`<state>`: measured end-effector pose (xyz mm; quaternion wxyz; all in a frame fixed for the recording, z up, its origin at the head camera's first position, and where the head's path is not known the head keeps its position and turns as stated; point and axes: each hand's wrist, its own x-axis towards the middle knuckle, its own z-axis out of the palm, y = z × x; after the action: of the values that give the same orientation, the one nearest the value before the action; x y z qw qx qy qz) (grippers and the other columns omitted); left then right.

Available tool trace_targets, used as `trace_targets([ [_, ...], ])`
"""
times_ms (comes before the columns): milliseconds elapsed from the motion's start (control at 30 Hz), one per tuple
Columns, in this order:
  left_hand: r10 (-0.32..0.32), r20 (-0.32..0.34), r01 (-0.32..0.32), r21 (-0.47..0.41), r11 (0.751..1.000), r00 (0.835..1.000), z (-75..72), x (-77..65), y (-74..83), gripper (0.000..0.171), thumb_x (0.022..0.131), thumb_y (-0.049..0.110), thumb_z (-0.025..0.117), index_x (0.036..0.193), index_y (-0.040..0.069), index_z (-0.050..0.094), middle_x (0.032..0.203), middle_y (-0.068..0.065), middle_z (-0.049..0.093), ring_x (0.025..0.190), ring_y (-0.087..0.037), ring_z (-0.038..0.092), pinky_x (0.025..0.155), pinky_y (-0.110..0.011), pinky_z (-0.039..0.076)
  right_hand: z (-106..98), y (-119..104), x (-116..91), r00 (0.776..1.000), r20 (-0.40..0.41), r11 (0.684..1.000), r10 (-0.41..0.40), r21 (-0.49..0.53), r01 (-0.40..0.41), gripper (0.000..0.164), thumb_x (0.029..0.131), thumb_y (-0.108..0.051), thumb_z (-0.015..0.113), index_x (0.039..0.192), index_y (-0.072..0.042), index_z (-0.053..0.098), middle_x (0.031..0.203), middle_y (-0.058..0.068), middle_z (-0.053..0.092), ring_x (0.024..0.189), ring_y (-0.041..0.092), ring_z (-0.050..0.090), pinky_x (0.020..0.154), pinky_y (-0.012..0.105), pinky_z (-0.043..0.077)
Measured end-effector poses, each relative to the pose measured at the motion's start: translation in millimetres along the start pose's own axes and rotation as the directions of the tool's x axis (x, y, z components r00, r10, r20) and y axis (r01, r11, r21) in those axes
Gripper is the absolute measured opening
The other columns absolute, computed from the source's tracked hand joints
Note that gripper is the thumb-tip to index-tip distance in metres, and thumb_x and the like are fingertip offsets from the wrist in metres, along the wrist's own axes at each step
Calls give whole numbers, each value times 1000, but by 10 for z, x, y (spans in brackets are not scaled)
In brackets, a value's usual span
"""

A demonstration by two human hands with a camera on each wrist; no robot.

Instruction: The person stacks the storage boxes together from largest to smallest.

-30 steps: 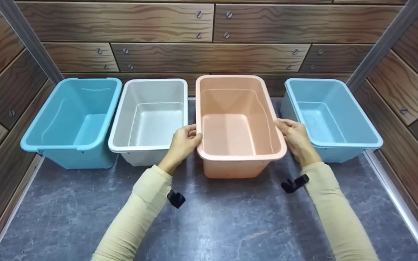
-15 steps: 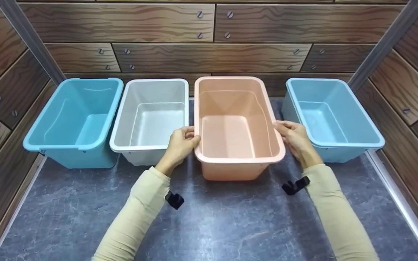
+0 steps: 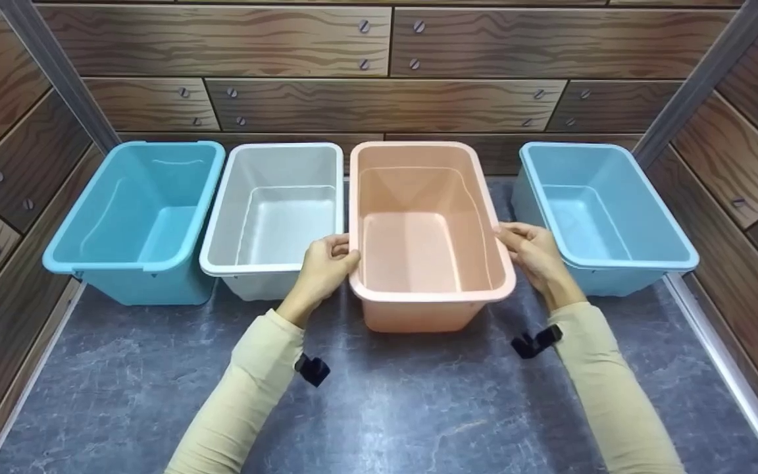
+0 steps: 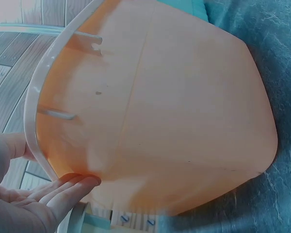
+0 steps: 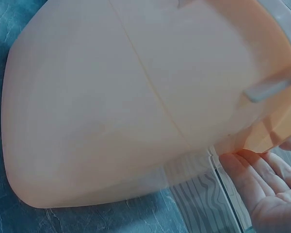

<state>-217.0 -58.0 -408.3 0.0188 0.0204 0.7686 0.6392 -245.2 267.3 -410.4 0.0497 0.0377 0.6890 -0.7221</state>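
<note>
A peach plastic storage bin [image 3: 422, 315] stands between the two hands, its open top facing up and nothing inside. My left hand [image 3: 322, 271] pinches its left rim, thumb on top and fingers underneath. In the left wrist view, the fingertips [image 4: 89, 181] press against the outer wall below the lip. On the opposite side my right hand [image 3: 537, 255] pinches the right rim, fingers under the lip. The right wrist view shows the fingers [image 5: 250, 182] touching the peach wall from below.
A grey bin [image 3: 267, 284] and a teal bin [image 3: 149, 286] stand to the left. A light blue bin [image 3: 616, 280] stands to the right. All rest on the dark marbled surface [image 3: 405, 408], before a wood-patterned wall [image 3: 385, 105].
The peach bin has shifted a little to the left and towards me, with both hands still on its rim. The other bins have stayed in place.
</note>
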Motion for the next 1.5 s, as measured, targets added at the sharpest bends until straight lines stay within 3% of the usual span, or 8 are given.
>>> trace_targets([
  [533,19,0,-19,11,1000,1000,-57,-99,-25,43,85,1,54,124,-17,54,112,-33,66,107,-37,67,90,-30,58,58,47,-46,1000,-12,999,-25,-33,25,23,93,-7,59,82,-24,68,77,-12,71,74,0,68,69,13,57],
  [1000,36,3,-36,8,999,999,-83,-152,-72,40,84,0,54,121,-17,55,109,-32,67,100,-28,68,89,-29,58,76,53,-101,1000,0,1000,-23,-17,23,13,93,-9,61,88,-17,69,78,-11,72,76,1,68,71,14,57],
  [1233,18,6,-18,1,1000,1000,-110,-205,-69,40,85,0,55,122,-16,55,111,-32,67,102,-31,68,90,-31,58,85,77,-145,1000,-16,1000,-22,-21,22,8,92,-9,61,98,-8,66,77,-12,72,75,1,69,71,14,58],
  [1500,14,-20,-13,32,999,1000,-134,-213,-76,39,85,2,58,121,-14,57,113,-30,67,109,-36,67,94,-34,57,107,88,-170,997,-20,997,-72,-18,72,10,89,-11,65,99,-10,65,77,-9,71,73,2,69,68,15,58],
])
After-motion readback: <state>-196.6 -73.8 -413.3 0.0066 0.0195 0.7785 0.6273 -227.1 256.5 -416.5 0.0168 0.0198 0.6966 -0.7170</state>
